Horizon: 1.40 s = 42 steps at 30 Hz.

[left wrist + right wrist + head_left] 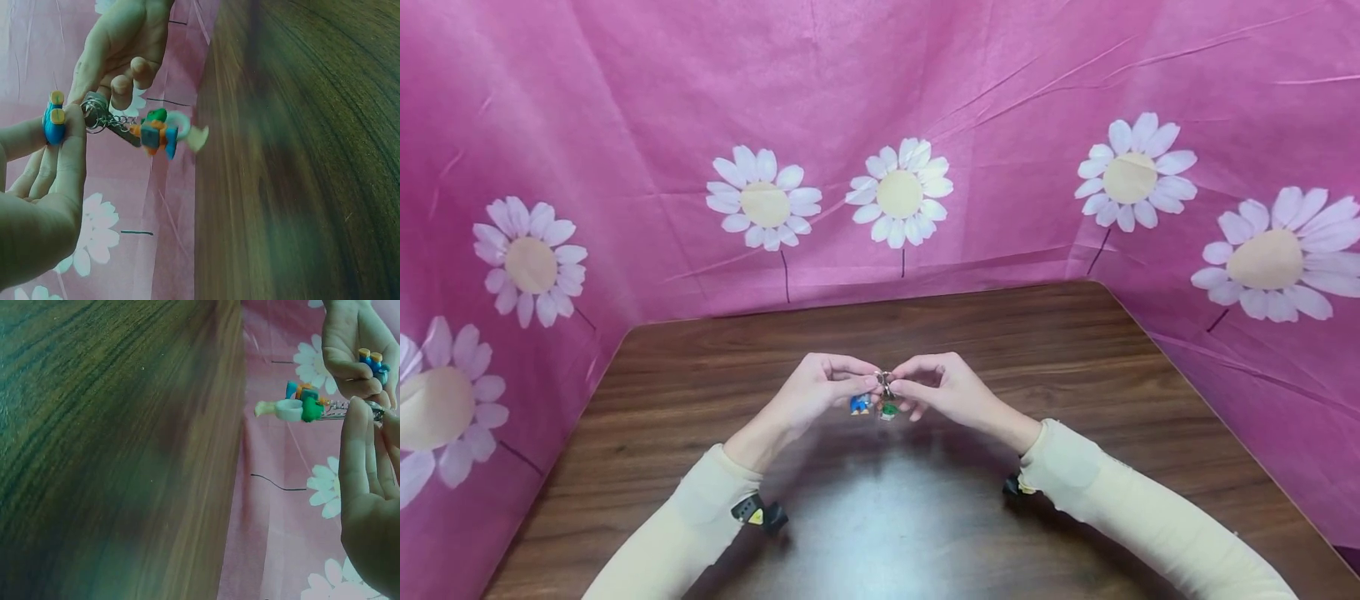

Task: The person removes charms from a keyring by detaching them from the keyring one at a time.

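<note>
Over the table, my left hand [805, 396] and right hand [958, 396] meet fingertip to fingertip at metal key rings [883, 382]. My left thumb and fingers pinch the rings from one side, with a small blue figurine [54, 119] with yellow feet held against those fingers. From the other side my right thumb and index finger pinch the rings. A short chain [122, 120] runs from them to a dangling orange, blue and green figurine [152, 134] with a white ring-shaped part [289, 411] and a pale yellow end. Fingers partly hide the rings.
Beneath the hands lies a dark wood-grain table [880, 533] with rounded far corners. Pink cloth [985, 67] printed with white daisies hangs along its back and sides. Dark straps with small black devices [767, 512] sit on both sleeved wrists.
</note>
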{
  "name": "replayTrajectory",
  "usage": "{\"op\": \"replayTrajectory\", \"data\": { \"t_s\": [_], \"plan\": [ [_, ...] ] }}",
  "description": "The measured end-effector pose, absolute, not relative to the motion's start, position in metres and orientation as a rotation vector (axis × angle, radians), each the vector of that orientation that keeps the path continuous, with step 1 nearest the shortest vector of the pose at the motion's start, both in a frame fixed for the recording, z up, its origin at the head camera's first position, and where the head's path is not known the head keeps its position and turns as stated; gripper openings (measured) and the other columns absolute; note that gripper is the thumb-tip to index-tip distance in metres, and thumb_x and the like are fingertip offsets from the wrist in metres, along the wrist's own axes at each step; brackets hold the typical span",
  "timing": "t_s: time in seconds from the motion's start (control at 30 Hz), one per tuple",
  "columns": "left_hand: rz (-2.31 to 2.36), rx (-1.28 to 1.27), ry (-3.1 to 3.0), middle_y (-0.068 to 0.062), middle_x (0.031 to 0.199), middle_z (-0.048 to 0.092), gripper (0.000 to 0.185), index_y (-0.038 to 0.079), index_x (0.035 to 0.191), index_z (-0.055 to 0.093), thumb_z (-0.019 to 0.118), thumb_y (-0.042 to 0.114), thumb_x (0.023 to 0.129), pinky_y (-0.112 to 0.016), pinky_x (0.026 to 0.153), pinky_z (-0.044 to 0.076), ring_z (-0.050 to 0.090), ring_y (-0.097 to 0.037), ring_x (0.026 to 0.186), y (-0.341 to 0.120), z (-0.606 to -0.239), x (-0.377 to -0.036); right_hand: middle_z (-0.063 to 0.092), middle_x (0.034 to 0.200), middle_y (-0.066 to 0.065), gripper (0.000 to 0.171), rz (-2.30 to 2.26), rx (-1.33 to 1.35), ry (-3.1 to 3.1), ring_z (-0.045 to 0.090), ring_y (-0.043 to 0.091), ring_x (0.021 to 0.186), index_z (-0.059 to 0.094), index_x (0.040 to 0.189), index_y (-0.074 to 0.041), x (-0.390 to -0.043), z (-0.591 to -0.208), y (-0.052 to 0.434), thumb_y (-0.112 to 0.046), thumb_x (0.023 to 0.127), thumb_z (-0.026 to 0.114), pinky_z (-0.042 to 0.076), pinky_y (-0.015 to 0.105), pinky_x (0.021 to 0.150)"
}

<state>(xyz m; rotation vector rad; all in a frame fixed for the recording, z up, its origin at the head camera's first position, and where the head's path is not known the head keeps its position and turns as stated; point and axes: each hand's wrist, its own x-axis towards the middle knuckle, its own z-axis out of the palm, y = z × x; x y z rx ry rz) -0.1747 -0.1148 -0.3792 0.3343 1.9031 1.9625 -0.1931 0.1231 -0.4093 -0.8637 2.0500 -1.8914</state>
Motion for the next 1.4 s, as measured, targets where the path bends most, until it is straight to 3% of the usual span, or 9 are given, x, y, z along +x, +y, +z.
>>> {"op": "replayTrajectory", "data": {
  "t_s": [0.23,0.47,0.6,0.9,1.23,1.4],
  "plan": [
    [1.957,0.325,1.887,-0.017,0.098,0.076,0.030,-0.010,0.118,0.069,0.073,0.007,0.094,-0.036,0.080,0.061,0.074,-0.018,0.087,-0.1158,-0.3779,-0.1751,0.074,0.092,0.017,0.013,-1.903,-0.904,2.100,0.067,0.048,0.070,0.073,0.108,0.001,-0.1932,-0.4096,0.1233,-0.003,0.096,0.069,0.060,0.044,0.055],
    [1.920,0.365,1.915,-0.017,0.095,0.076,0.027,-0.010,0.116,0.070,0.072,0.006,0.094,-0.033,0.076,0.061,0.074,-0.019,0.085,-0.1152,-0.3774,-0.1743,0.072,0.087,0.013,0.017,-1.875,-1.110,2.234,0.065,0.024,0.057,0.075,0.108,0.000,-0.1934,-0.4098,0.1243,0.004,0.092,0.071,0.057,0.037,0.048],
    [1.861,0.419,1.957,-0.019,0.096,0.075,0.025,-0.007,0.114,0.072,0.072,0.008,0.095,-0.030,0.073,0.061,0.072,-0.016,0.081,-0.1146,-0.3781,-0.1745,0.071,0.087,0.007,0.019,-1.805,-1.251,2.301,0.062,0.019,0.054,0.076,0.106,0.000,-0.1953,-0.4119,0.1246,0.008,0.090,0.072,0.055,0.035,0.045],
    [1.935,0.408,1.920,-0.020,0.099,0.075,0.029,-0.009,0.117,0.070,0.072,0.010,0.095,-0.035,0.078,0.061,0.074,-0.019,0.086,-0.1166,-0.3780,-0.1749,0.074,0.088,0.005,0.016,-1.794,-1.091,2.262,0.067,0.040,0.061,0.074,0.110,-0.005,-0.1944,-0.4139,0.1226,-0.006,0.094,0.073,0.058,0.041,0.049],
    [1.992,0.385,1.866,-0.018,0.097,0.076,0.028,-0.010,0.117,0.069,0.071,0.006,0.095,-0.036,0.079,0.061,0.074,-0.018,0.086,-0.1211,-0.3797,-0.1766,0.071,0.092,0.013,0.012,-1.923,-1.093,2.218,0.068,0.035,0.063,0.075,0.105,-0.003,-0.1949,-0.4131,0.1174,0.001,0.095,0.069,0.059,0.039,0.050],
    [1.966,0.382,1.858,-0.026,0.103,0.073,0.028,-0.011,0.118,0.068,0.071,0.006,0.095,-0.036,0.080,0.061,0.074,-0.022,0.090,-0.1214,-0.3815,-0.1754,0.072,0.092,0.015,0.017,-2.013,-1.033,2.186,0.068,0.027,0.063,0.073,0.109,0.000,-0.1929,-0.4110,0.1162,0.005,0.094,0.068,0.058,0.040,0.048]
  ]
}}
